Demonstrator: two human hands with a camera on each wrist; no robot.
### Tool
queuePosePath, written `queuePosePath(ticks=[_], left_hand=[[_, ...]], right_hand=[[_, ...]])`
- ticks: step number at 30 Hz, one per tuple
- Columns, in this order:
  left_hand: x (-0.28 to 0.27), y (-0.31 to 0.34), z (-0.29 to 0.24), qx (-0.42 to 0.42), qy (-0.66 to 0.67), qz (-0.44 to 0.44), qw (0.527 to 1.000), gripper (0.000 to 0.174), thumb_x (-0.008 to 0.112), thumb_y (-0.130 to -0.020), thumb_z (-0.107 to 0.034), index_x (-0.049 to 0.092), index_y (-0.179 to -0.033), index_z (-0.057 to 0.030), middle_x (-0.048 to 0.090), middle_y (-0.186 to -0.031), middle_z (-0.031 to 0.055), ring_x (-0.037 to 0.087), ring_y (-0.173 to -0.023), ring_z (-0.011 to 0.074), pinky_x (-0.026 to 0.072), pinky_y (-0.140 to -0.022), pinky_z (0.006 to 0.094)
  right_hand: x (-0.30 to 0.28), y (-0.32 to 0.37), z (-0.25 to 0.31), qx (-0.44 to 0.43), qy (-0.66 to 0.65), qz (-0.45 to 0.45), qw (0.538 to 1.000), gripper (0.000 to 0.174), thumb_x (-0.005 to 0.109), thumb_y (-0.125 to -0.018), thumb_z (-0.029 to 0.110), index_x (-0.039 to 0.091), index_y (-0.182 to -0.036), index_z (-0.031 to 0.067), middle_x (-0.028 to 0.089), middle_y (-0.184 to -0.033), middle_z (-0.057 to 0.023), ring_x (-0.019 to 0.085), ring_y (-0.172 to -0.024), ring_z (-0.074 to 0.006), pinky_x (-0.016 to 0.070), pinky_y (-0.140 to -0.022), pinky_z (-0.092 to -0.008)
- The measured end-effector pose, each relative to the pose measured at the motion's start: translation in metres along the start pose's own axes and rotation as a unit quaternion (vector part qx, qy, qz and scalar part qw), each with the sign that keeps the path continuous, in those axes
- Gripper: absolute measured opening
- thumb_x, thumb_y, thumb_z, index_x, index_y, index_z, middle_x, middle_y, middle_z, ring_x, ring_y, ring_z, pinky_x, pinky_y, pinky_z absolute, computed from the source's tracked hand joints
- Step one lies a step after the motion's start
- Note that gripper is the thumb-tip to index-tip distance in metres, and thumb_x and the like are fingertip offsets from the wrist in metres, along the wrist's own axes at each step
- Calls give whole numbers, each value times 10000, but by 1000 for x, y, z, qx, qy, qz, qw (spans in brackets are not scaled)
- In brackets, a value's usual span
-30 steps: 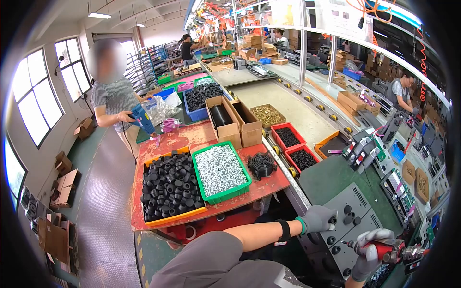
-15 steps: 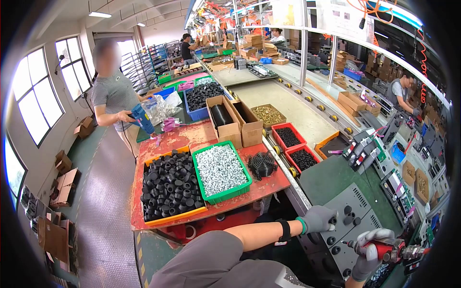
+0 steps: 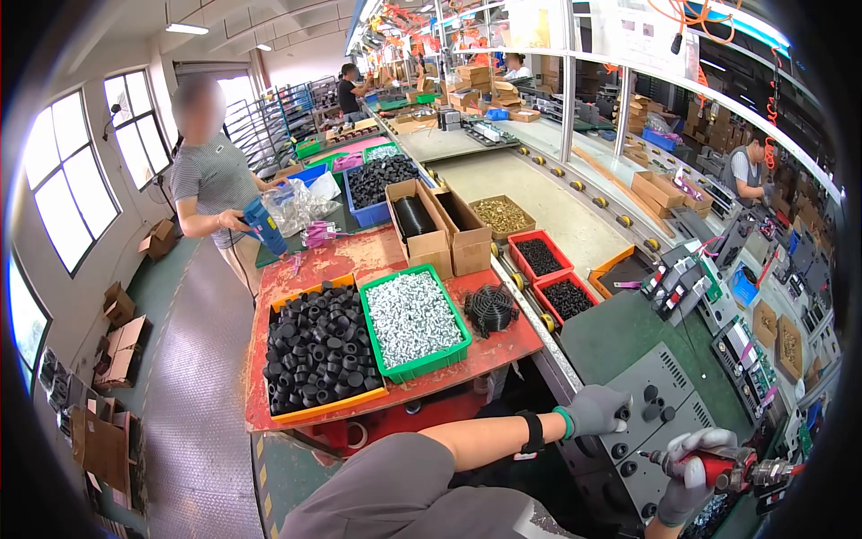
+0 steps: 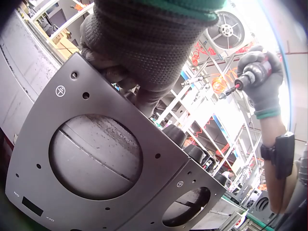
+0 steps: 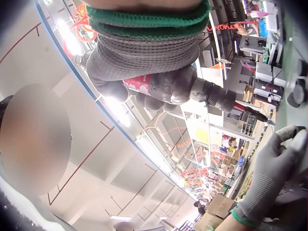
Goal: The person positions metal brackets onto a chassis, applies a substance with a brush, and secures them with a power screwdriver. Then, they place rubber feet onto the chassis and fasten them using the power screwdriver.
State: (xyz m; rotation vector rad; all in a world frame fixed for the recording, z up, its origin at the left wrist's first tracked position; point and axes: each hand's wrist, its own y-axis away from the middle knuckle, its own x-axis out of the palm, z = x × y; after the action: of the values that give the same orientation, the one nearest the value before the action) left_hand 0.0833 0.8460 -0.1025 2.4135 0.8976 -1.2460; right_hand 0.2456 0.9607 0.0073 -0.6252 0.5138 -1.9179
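My gloved left hand (image 3: 596,409) pinches a black rubber foot (image 3: 621,413) against the grey metal case (image 3: 648,449). In the left wrist view, that hand (image 4: 144,53) bends over the case's edge, and its fingertips are partly hidden. The case's side panel (image 4: 29,159) shows a large round cutout. More black feet stand on the top face, among them a cluster (image 3: 651,410) beside my left fingers. My gloved right hand (image 3: 696,476) grips a red pneumatic screwdriver (image 3: 725,469), its bit pointing left over the case. Fingers wrap the driver (image 5: 178,86) in the right wrist view.
On the red table (image 3: 431,382) are an orange tray of black feet (image 3: 323,346), a green tray of silver parts (image 3: 413,319) and a coil of black wire (image 3: 490,309). Red bins (image 3: 564,296) line the conveyor. Another person (image 3: 215,180) holds a blue tool (image 3: 264,225).
Both my hands, the screwdriver and the case stay in place. The person at the left shifts the blue tool slightly, and the worker at the far right changes posture.
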Motion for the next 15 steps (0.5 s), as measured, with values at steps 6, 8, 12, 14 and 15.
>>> queuePosePath(ticks=[6, 8, 12, 14, 15], left_hand=[[0, 0, -1, 1, -1, 1, 1000, 441, 677, -793, -395, 576, -1133, -133, 678, -890, 116, 672, -832, 326, 521, -712, 426], [-1, 0, -1, 0, -1, 3, 1000, 442, 677, -793, -395, 576, -1133, -131, 678, -888, 116, 671, -830, 326, 520, -711, 426], [2, -1, 0, 4, 2, -2, 1000, 442, 678, -795, -394, 575, -1134, -130, 678, -888, 115, 672, -829, 325, 520, -711, 423], [1, -1, -1, 4, 1, -2, 1000, 441, 680, -795, -393, 576, -1134, -131, 678, -888, 115, 672, -828, 324, 521, -712, 422], [0, -1, -1, 2, -1, 1, 1000, 439, 681, -795, -390, 575, -1133, -131, 679, -892, 114, 672, -831, 322, 520, -711, 422]], right_hand=[[1, 1, 1, 5, -3, -3, 1000, 425, 664, -754, 285, 419, -994, 36, 486, -765, -74, 489, -598, -153, 463, -588, -307], [0, 1, -1, 4, -9, -3, 1000, 424, 666, -756, 282, 420, -999, 37, 488, -767, -74, 490, -600, -153, 463, -591, -307], [-3, 2, -2, 1, -11, 0, 1000, 429, 677, -764, 279, 422, -1012, 39, 493, -775, -75, 493, -608, -153, 464, -596, -307], [-3, 2, -2, 3, -9, 1, 1000, 433, 682, -764, 280, 422, -1013, 40, 496, -781, -76, 494, -610, -152, 464, -598, -308], [-3, 1, -1, 4, -7, 3, 1000, 437, 688, -765, 282, 422, -1014, 40, 498, -787, -76, 495, -612, -152, 465, -600, -309]])
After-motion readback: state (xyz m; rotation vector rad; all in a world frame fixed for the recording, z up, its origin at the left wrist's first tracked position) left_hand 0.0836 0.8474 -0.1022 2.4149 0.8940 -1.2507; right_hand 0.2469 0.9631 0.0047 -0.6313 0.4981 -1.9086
